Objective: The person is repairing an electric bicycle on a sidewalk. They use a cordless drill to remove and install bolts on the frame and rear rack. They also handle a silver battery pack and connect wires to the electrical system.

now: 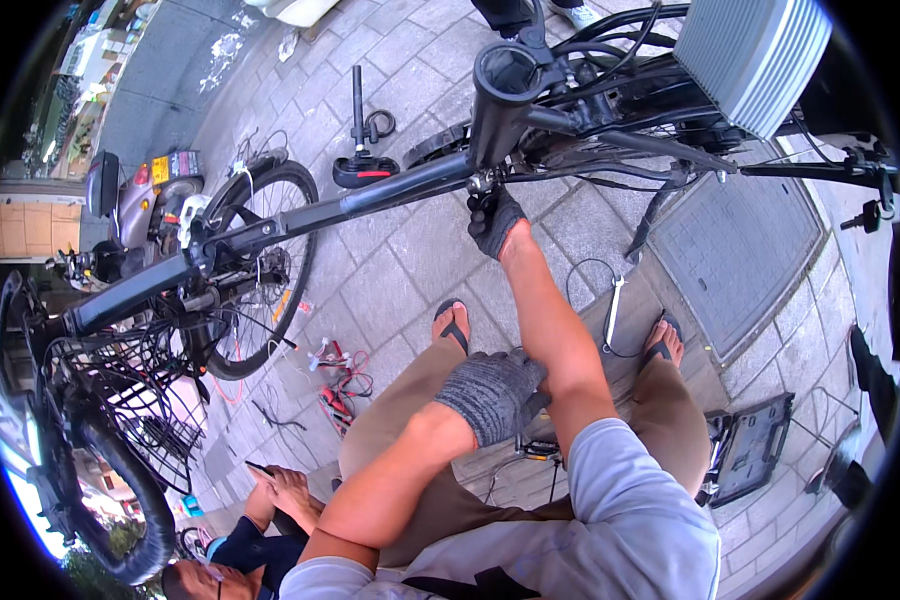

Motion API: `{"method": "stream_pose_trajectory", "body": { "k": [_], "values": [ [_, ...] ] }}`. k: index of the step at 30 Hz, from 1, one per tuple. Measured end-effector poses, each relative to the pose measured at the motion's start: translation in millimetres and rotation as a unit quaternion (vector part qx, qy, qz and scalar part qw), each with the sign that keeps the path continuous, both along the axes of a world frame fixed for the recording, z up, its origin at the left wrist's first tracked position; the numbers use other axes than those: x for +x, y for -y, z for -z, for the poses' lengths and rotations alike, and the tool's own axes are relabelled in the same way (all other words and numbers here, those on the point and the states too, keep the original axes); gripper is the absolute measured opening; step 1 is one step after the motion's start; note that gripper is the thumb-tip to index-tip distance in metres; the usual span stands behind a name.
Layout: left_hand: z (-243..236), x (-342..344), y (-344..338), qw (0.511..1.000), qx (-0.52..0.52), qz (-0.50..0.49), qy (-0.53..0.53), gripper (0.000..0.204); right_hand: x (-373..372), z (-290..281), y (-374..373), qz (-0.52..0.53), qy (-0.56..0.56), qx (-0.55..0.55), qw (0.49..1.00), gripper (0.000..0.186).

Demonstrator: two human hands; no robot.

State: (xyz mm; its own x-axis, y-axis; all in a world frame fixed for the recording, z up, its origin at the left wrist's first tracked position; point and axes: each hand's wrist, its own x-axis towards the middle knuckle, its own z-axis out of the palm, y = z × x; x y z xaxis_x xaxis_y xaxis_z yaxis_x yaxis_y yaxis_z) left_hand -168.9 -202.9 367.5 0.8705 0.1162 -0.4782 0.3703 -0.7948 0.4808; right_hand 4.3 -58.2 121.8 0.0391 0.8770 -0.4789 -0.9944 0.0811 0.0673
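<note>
A black bicycle frame (360,203) lies diagonally across the upper view, with an open tube (500,75) and a wheel (290,270) at left. My right hand (495,222), in a grey fingerless glove, is closed on a dark fitting (483,192) under the frame's joint. My gloved left hand (485,398) is lower, by my right forearm, its fingers curled; what they hold, if anything, is hidden. A long wrench (614,312) and a thin cable lie on the paving between my feet and the frame.
A saddle on a post (365,168) lies on the paving (380,280). Cabled clips (338,395) lie left of my legs, an open toolcase (745,450) right. A scooter (140,210) stands at left, a metal cover (735,260) at right. A person (245,555) holds a phone.
</note>
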Motion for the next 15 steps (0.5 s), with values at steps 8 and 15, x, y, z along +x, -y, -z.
{"method": "stream_pose_trajectory", "body": {
  "k": [8, 15],
  "values": [
    [5, -4, -31, 0.991, 0.100, 0.072, 0.059, 0.034, -8, 13, -11, 0.017, -0.070, -0.068, 0.995, 0.053],
    [66, 43, -136, 0.936, 0.077, -0.337, 0.074, 0.047, -18, 23, -14, 0.032, 0.036, -0.134, 0.990, 0.049]
  ]
}}
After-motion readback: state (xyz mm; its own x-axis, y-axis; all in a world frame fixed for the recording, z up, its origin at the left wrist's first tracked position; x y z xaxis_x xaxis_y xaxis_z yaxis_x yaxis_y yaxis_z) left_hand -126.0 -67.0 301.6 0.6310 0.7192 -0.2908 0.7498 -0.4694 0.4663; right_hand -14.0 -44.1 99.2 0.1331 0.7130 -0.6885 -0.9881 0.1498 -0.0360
